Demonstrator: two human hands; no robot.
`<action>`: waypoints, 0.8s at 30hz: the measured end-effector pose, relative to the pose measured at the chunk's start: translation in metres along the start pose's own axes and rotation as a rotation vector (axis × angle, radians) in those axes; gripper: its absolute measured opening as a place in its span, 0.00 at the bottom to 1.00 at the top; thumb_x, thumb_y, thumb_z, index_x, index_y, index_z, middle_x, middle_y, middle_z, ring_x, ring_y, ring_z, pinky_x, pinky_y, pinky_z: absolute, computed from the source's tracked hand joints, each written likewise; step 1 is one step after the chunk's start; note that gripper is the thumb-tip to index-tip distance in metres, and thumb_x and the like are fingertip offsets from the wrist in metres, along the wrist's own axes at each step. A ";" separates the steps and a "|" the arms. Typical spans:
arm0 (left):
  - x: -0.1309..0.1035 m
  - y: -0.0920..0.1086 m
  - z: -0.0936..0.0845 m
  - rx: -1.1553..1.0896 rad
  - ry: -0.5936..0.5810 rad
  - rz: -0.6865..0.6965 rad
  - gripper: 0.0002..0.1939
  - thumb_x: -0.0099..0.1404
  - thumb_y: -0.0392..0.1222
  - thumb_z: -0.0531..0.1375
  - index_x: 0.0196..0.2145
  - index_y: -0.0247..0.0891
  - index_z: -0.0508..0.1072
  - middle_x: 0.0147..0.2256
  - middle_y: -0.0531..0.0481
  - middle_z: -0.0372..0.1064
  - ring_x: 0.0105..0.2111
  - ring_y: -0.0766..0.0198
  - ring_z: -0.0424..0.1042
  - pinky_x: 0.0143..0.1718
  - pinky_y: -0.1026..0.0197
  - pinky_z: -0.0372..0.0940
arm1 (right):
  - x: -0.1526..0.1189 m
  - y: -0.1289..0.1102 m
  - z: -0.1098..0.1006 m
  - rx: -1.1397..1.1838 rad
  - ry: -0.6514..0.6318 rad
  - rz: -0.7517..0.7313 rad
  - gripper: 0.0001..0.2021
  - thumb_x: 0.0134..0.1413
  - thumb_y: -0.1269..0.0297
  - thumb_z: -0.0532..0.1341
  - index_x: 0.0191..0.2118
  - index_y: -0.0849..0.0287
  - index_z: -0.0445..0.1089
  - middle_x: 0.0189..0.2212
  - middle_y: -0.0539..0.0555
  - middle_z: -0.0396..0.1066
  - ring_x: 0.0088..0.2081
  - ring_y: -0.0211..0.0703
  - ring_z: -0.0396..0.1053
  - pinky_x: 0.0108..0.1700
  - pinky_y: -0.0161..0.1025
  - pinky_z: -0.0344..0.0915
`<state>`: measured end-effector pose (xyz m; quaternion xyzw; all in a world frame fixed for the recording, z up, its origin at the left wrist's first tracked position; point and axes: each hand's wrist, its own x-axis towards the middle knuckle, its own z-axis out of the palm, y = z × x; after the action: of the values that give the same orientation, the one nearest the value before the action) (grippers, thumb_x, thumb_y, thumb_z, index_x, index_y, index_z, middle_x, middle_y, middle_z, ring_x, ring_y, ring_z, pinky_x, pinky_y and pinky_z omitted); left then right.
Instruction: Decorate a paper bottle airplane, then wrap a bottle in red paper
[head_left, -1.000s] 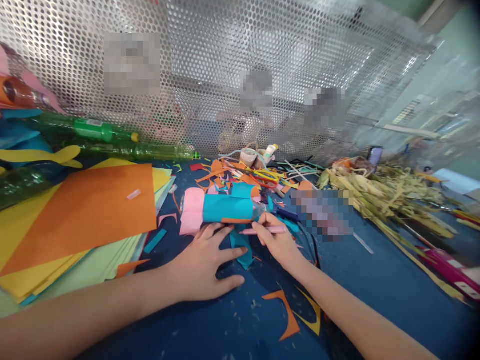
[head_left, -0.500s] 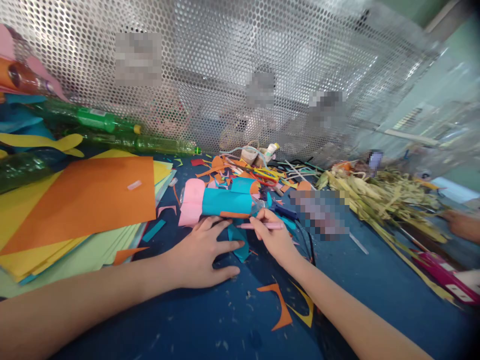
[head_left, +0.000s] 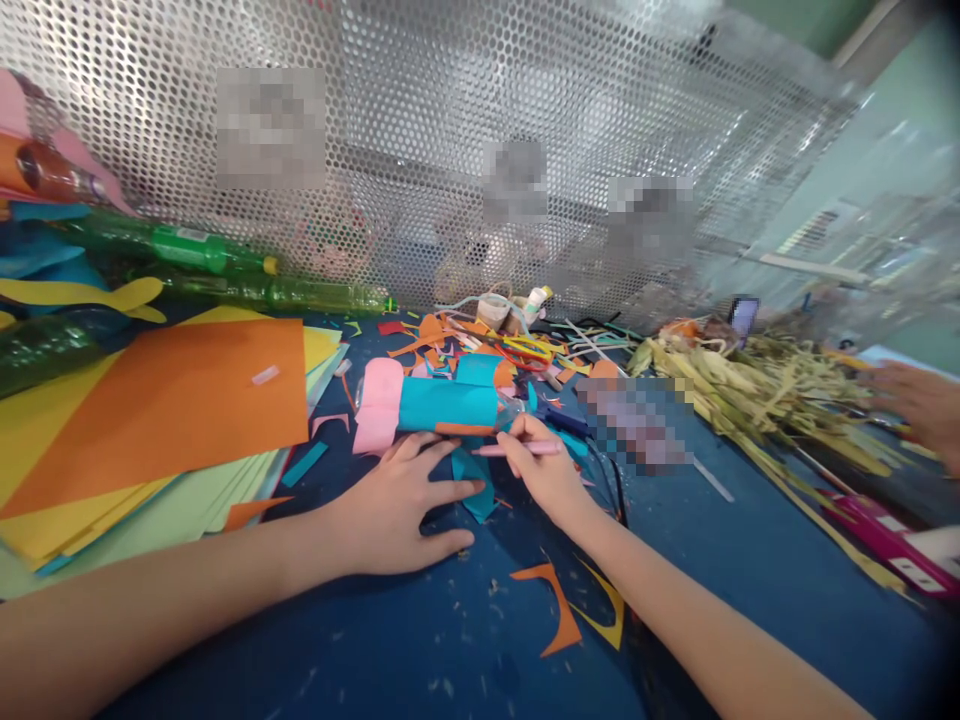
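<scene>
A pink pen (head_left: pixel 491 450) is pinched in my right hand (head_left: pixel 538 462), its tip pointing left over a piece of blue paper (head_left: pixel 474 488). My left hand (head_left: pixel 409 505) lies with fingers spread, partly over that blue paper and the table, its fingertips close to the bottle. Just beyond both hands a clear plastic bottle (head_left: pixel 511 408) lies on its side, wrapped in blue paper (head_left: pixel 446 402) with a pink paper piece (head_left: pixel 377 400) at its left end and an orange strip along its near side.
Coloured paper sheets (head_left: pixel 247 400) are stacked at left, with green bottles (head_left: pixel 202 250) behind. Paper scraps and scissors (head_left: pixel 529 350) lie beyond the wrapped bottle. Dried husks (head_left: pixel 757 390) and another person's hand (head_left: pixel 911 400) are at right. A perforated metal panel (head_left: pixel 420 120) stands behind.
The other person's hand at right has come further into view and blurs over the husks. My hands and the pen stay almost in place; the view has shifted slightly.
</scene>
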<state>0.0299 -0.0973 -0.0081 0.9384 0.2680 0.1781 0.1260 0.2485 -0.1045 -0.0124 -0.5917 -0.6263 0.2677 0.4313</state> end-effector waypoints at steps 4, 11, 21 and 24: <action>0.000 0.000 0.000 -0.007 0.012 -0.005 0.24 0.59 0.56 0.60 0.53 0.54 0.68 0.59 0.45 0.57 0.56 0.42 0.54 0.54 0.38 0.55 | 0.000 0.003 -0.001 -0.007 0.027 -0.007 0.13 0.55 0.60 0.55 0.23 0.55 0.53 0.14 0.41 0.51 0.18 0.34 0.51 0.23 0.34 0.50; 0.000 0.000 0.000 -0.003 0.009 0.003 0.25 0.59 0.56 0.59 0.54 0.54 0.68 0.59 0.45 0.56 0.57 0.42 0.53 0.54 0.37 0.55 | 0.001 0.003 -0.001 0.001 0.045 0.006 0.13 0.54 0.60 0.56 0.23 0.55 0.53 0.14 0.42 0.50 0.17 0.34 0.50 0.22 0.33 0.50; 0.001 -0.001 0.000 0.013 -0.013 -0.001 0.24 0.60 0.56 0.58 0.54 0.54 0.68 0.59 0.44 0.57 0.57 0.42 0.53 0.53 0.36 0.55 | 0.000 -0.003 -0.001 0.012 0.008 0.002 0.13 0.54 0.60 0.55 0.23 0.55 0.53 0.14 0.42 0.52 0.18 0.34 0.53 0.24 0.34 0.53; 0.001 0.000 0.000 0.016 -0.022 -0.003 0.24 0.60 0.56 0.58 0.54 0.54 0.68 0.59 0.44 0.56 0.57 0.42 0.53 0.53 0.36 0.55 | 0.001 -0.001 -0.001 0.019 0.038 -0.023 0.13 0.54 0.61 0.55 0.22 0.54 0.53 0.14 0.42 0.52 0.18 0.35 0.54 0.27 0.35 0.57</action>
<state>0.0301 -0.0965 -0.0078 0.9409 0.2693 0.1654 0.1219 0.2489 -0.1043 -0.0107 -0.5852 -0.6223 0.2575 0.4516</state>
